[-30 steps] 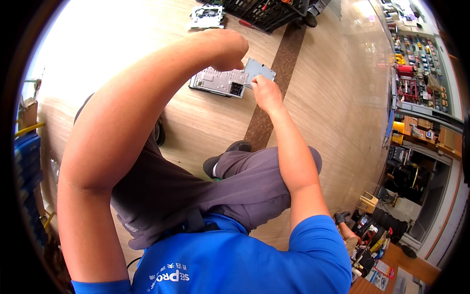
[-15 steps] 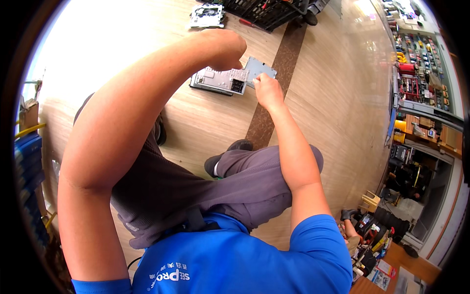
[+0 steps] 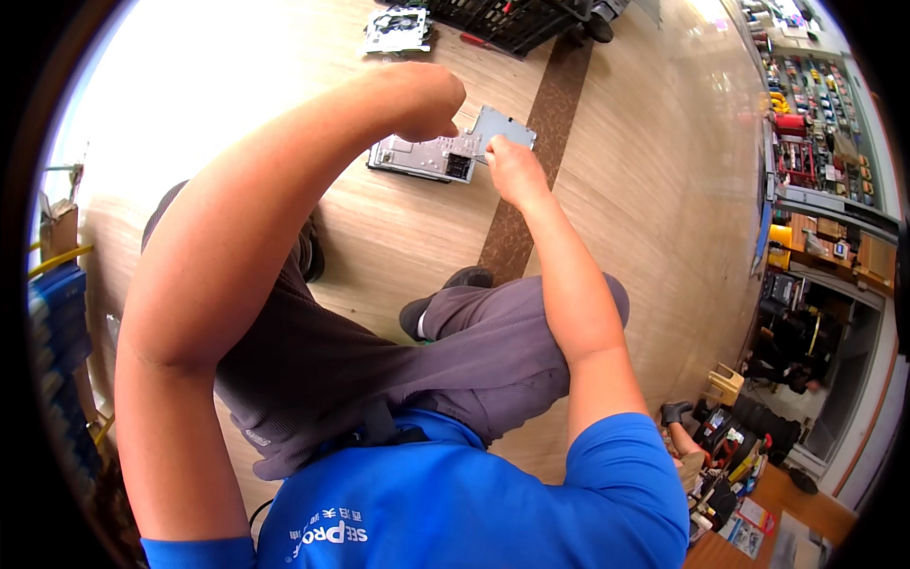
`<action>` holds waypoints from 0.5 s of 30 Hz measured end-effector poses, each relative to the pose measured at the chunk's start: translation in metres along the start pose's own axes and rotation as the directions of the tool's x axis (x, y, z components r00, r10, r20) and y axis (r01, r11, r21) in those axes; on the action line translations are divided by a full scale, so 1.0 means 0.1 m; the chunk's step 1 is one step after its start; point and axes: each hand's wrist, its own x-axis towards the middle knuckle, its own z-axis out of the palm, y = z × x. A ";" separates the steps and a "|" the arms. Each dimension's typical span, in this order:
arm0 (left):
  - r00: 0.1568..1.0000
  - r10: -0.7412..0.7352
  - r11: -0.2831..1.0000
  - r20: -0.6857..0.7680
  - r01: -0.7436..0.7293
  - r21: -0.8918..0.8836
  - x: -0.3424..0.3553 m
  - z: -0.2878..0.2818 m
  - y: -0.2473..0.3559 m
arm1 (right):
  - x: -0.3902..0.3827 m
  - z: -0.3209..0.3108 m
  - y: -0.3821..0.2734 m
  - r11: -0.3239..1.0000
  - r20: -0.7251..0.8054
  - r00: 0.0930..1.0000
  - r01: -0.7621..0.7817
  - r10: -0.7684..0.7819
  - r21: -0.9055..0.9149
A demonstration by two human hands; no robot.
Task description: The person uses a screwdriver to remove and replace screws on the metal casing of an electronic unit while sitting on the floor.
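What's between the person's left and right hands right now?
In the head view, the stretch between the left hand and right hand shows the right end of the silver metal unit and part of the flat grey plate.

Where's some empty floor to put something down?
Floor right of the brown strip looks bare; so does the patch between the metal unit and dark shoes. It's crowded around the left hand and right hand, and beside the black crate.

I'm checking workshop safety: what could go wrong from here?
The flat metal plate's edge could perhaps nick the right hand beside it. The metal box lies on the smooth floor, so it might slide. The red item near the black crate could be stepped on.
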 end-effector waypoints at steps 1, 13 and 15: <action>1.000 0.002 1.000 -0.001 -0.002 0.004 0.00 0.00 0.00 | 0.00 0.01 0.02 1.000 -0.007 1.000 0.031 -0.031 0.003; 1.000 0.030 0.999 -0.011 -0.029 0.014 0.00 0.00 -0.03 | 0.01 -0.04 -0.03 0.997 -0.058 0.996 -0.066 0.064 -0.036; 0.999 0.035 0.999 -0.009 -0.035 0.011 0.00 -0.01 -0.01 | 0.02 0.01 0.07 0.999 -0.084 0.996 0.006 -0.009 -0.041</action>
